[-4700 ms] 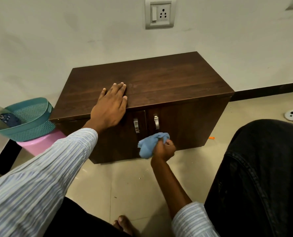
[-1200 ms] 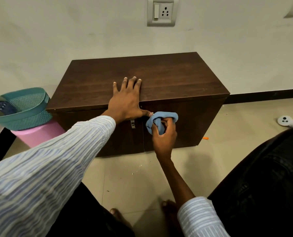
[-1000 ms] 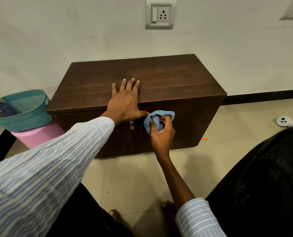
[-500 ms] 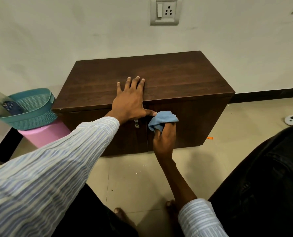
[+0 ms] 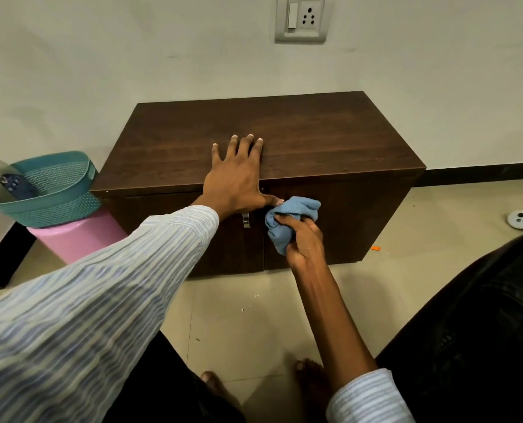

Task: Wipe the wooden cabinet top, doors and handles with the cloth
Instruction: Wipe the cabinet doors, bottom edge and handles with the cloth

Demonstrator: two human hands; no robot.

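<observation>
Right hand (image 5: 304, 239) is gripping bunched blue cloth (image 5: 290, 219) against dark brown wooden cabinet's (image 5: 315, 141) right door; left hand (image 5: 234, 178), at cloth's 10 o'clock, is lying flat, fingers straight, on top.

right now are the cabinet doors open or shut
Shut. Both doors sit flush under the cabinet top, with only a thin dark seam between them. The right hand presses the cloth against the right one.

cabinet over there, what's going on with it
A person is wiping a low wooden cabinet. The left hand lies flat on its top at the front edge. The right hand grips a bunched blue cloth against the upper part of the right door, covering that handle; the left door's metal handle shows.
</observation>
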